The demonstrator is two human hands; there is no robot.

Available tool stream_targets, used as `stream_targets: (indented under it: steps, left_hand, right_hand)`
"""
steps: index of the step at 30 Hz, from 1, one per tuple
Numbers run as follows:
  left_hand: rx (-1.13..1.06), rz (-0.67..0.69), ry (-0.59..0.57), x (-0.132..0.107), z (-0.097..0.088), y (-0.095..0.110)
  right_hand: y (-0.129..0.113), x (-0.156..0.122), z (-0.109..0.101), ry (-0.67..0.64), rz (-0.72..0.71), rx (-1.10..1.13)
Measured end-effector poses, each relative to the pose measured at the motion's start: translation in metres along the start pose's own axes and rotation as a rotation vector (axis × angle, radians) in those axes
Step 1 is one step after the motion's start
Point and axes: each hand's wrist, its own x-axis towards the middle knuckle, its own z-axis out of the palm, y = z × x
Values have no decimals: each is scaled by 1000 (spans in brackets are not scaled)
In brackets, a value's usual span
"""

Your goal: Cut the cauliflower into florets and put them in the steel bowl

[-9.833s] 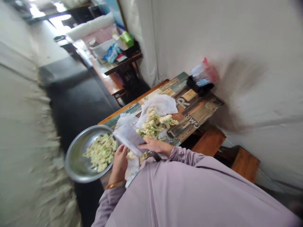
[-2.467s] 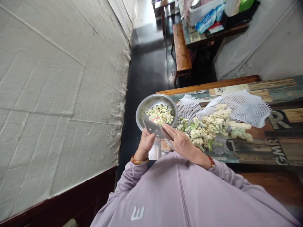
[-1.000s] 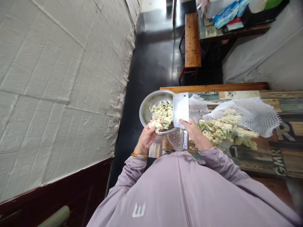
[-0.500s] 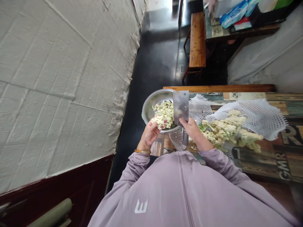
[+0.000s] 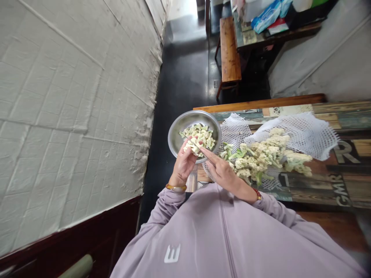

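Over the near side of a metal bowl (image 5: 177, 133), my left hand (image 5: 184, 164) holds a piece of cauliflower (image 5: 191, 147). My right hand (image 5: 223, 171) grips a cleaver (image 5: 193, 142), seen edge-on as a thin line against that piece; its handle is mostly hidden by my fingers. Inside the bowl lie cut cauliflower florets (image 5: 204, 133). Right of my right hand, larger cauliflower pieces (image 5: 257, 156) with some green stems rest on white netting (image 5: 310, 133) on the table.
The patchwork-patterned table (image 5: 315, 189) extends to the right. A wooden bench (image 5: 261, 103) runs along its far edge. Beyond stand another bench (image 5: 228, 50) and a table with a blue packet (image 5: 266, 17). A white brick-patterned wall (image 5: 72, 116) rises on the left.
The cleaver has turned from showing its broad face to edge-on and moved left onto the cauliflower piece. My right hand has moved left, close to my left hand. The view has shifted slightly.
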Motion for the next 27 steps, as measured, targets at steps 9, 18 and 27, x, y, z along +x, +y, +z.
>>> stream_targets:
  steps: [9,18,27]
  left_hand:
    - [57,43,31,-6,12,-6]
    - [149,146,32,-7,23,-5]
    - [210,123,10,-5,24,-6]
  right_hand:
    - [-8,-3,-9,-90,8,-98]
    - [0,7,-8,8,14,-33]
    - [8,11,-7,76,83,81]
